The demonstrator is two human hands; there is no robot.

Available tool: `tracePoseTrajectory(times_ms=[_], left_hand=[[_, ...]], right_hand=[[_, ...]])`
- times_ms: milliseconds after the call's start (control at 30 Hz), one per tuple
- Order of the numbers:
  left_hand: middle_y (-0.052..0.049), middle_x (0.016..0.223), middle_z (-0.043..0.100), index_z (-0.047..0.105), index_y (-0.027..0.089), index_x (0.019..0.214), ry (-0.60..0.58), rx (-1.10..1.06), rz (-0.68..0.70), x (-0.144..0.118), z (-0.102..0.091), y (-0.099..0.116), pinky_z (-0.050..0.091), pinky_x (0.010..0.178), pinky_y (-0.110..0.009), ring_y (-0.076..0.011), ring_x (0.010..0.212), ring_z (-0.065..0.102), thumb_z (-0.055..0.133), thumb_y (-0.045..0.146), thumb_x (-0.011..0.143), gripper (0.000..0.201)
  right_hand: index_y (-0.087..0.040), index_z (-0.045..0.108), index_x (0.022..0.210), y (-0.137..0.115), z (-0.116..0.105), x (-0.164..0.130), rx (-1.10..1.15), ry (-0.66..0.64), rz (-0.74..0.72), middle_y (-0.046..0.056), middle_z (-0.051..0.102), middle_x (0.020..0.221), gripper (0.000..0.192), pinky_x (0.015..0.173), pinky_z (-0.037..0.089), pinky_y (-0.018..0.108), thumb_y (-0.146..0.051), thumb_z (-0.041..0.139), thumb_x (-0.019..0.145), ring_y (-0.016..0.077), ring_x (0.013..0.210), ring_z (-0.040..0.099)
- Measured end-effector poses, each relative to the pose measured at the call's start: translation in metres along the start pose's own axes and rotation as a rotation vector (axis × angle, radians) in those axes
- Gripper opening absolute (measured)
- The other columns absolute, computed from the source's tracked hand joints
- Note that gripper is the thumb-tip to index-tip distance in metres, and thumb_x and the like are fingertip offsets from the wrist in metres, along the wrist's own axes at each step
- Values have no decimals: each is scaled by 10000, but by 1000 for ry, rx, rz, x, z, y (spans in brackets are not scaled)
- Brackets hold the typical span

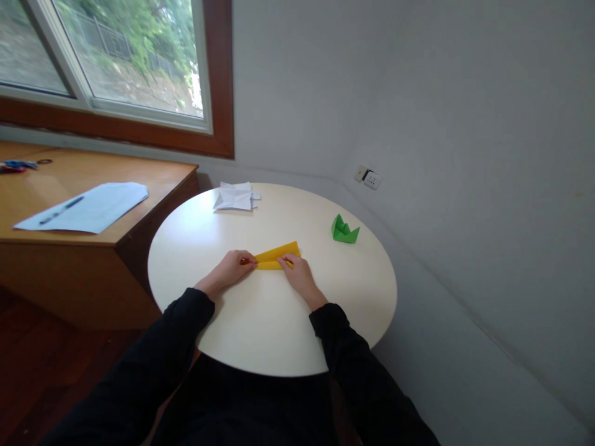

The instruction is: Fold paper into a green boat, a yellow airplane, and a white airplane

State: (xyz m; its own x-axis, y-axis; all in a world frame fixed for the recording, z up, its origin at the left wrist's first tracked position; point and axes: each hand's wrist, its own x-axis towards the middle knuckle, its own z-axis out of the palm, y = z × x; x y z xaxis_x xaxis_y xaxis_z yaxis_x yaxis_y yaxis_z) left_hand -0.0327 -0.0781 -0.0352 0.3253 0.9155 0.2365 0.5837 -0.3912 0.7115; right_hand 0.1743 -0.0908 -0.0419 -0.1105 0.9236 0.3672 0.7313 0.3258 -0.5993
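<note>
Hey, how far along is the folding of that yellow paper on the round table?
Done: the yellow paper is already folded into a long narrow wedge; a green folded piece and a white one sit finished farther back. In hand: the left hand and right hand press its near edge flat. Left: it is still flat, with no finished shape.

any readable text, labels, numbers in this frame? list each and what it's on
None readable.
Pale blue sheet on the wooden desk: no legible writing.
Wall socket: marks too small to read.
Yellow folded paper under the left hand and right hand, green paper figure, white folded paper: blank.
</note>
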Motion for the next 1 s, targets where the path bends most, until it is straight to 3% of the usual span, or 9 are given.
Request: tracePoseTrajectory(times_ms=[167,433,700,1000], left_hand=[[-42,689,659,637,171,696,43,53,-42,-6,-1,2,436,589,-287,-174,612,565,542,336,726,193],[-64,936,650,588,191,571,129,194,-140,-17,-2,6,379,836,-416,-246,877,553,541,299,723,192],[-68,900,649,580,186,565,165,257,-254,-17,-3,16,340,817,-436,-274,917,530,559,286,700,170],[-63,855,686,617,187,595,167,291,-198,-18,-4,13,312,793,-439,-278,894,538,529,284,730,188]], right_hand=[[-212,672,734,-1,0,1,-34,-30,14,15,702,786,181,635,415,243,-282,538,834,163,702,615],[-211,673,700,-4,-1,0,-67,-47,42,23,700,755,196,605,394,257,-305,552,822,180,674,614],[-212,656,664,-5,1,0,-49,-18,52,16,696,723,155,590,384,253,-286,592,783,171,647,608],[-205,605,641,0,1,-1,110,119,-28,-6,649,657,179,576,415,246,-297,553,785,148,603,572]])
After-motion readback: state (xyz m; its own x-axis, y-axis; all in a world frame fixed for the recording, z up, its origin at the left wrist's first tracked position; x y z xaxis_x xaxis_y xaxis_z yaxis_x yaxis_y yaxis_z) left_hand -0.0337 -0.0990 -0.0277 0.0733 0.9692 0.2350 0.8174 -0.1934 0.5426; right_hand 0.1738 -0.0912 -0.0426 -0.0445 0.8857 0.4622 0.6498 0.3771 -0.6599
